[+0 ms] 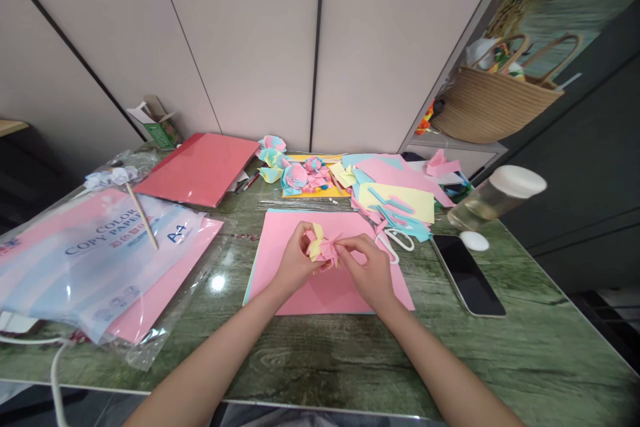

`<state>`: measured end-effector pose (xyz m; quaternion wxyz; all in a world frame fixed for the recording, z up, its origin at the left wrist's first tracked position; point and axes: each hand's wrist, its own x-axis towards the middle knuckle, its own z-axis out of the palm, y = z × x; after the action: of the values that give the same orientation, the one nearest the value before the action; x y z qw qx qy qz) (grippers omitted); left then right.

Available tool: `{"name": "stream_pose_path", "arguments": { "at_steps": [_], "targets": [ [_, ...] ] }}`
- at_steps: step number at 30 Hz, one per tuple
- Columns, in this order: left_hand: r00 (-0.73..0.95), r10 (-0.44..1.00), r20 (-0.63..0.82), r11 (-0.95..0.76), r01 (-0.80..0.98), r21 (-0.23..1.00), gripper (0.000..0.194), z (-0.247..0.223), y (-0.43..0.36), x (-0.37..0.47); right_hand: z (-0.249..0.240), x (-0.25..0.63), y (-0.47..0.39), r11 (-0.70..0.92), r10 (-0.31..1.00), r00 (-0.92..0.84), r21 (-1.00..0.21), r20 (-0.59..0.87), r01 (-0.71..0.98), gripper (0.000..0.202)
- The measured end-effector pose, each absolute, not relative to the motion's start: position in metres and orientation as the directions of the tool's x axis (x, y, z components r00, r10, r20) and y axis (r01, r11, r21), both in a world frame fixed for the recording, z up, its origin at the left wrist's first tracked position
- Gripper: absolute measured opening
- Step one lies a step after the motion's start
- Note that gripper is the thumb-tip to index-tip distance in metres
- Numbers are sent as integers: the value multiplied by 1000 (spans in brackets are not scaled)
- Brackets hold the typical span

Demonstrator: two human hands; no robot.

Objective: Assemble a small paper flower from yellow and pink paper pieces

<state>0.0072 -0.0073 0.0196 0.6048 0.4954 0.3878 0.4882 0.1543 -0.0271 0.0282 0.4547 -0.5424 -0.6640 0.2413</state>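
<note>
A small pink and yellow paper flower (327, 250) is held up between my two hands, above a stack of pink paper sheets (320, 293). My left hand (296, 259) is closed round its yellow side, with thumb and fingers bent. On the pink petals, my right hand (367, 267) pinches with thumb and forefinger. White-handled scissors (395, 243) lie at the right edge of the stack, close to my right hand; paper scraps partly cover their blades. The underside of the flower is hidden by my fingers.
Behind the stack lie several finished paper flowers (295, 175) and cut paper scraps (400, 197). At right are a phone (469, 277), a white oval object (474, 241) and a lidded cup (495, 197). A copy paper bag (115, 247) and red folder (200, 167) occupy the left.
</note>
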Motion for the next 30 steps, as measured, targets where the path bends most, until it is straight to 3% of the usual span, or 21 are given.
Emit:
{"name": "stream_pose_path", "arguments": {
  "at_steps": [8,10,17,30],
  "targets": [
    [128,992,12,17,-225,974,42,19,-10,13,19,156,-26,379,868,-7,-652,497,657,11],
    [126,992,-4,34,-234,972,43,19,-10,13,19,157,-25,370,876,-4,-666,482,648,13],
    [137,979,-153,194,-366,910,37,21,-7,10,31,164,-17,224,972,-119,-946,201,234,29],
    [301,937,-176,315,-511,800,24,19,-6,4,19,164,-10,-11,957,-289,-985,39,-172,22]
  ]
}}
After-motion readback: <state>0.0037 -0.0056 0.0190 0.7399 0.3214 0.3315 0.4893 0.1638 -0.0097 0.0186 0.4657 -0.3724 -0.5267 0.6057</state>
